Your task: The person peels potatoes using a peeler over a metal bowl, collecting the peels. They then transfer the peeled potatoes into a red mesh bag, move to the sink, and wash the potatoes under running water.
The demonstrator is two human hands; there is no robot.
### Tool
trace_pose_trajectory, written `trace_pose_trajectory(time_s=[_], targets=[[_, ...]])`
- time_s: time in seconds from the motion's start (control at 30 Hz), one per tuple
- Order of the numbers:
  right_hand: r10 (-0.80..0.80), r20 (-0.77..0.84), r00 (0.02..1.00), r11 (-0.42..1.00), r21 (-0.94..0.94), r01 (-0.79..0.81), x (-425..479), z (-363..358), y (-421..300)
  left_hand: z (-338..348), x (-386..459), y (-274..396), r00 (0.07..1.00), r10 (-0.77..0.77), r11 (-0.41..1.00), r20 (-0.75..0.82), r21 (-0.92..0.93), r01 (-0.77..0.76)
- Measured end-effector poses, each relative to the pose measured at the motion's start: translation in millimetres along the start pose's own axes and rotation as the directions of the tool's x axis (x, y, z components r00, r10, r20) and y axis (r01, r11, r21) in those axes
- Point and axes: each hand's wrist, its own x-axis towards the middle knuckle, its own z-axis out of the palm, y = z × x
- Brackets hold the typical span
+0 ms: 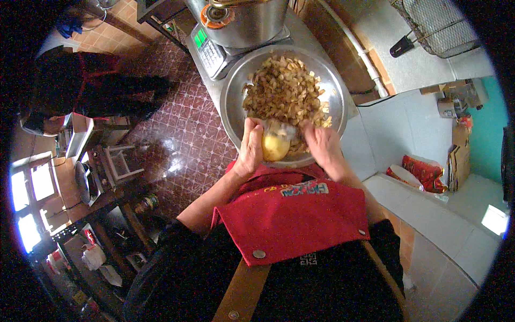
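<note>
My left hand [250,145] is curled around the side of a rounded yellow potato [276,147], held over the near edge of a wide stainless-steel bowl [233,100]. Motion blurs the potato's upper end, where something pale and shiny shows. Just right of it is my right hand [321,145], also blurred, with its fingers bent towards the potato. Whether that hand grips a tool is not visible. Thin brown and yellowish peelings [281,90] are heaped in the bowl beneath both hands.
Beyond the bowl, a large metal pot [257,26] rests on a digital scale [209,52] with a lit green display. A wire-mesh basket [438,28] lies on the steel counter at upper right. Another person [76,84] stands at left on the tiled floor [185,133].
</note>
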Motion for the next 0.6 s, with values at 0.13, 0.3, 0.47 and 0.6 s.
trace_pose_trajectory(time_s=[0.13, 0.3, 0.47, 0.6], targets=[[0.228, 0.104, 0.968, 0.972, -0.079, -0.220, 11, -15, 28, 0, -1, -3, 1.000, -0.010, 0.996, -0.017, -0.083, 0.008], [0.071, 0.180, 0.981, 0.993, 0.083, -0.087, 6, -37, -19, 1, -4, -4, 0.998, 0.067, 0.997, -0.020, -0.040, -0.068], [0.316, 0.112, 0.942, 0.948, -0.080, -0.308, 16, -27, 29, 4, 3, 11, 0.995, -0.103, 0.990, -0.013, -0.101, 0.102], [0.341, 0.061, 0.938, 0.934, 0.090, -0.346, 11, -21, 37, 10, 14, 47, 0.776, -0.525, 0.393, 0.348, -0.710, 0.584]])
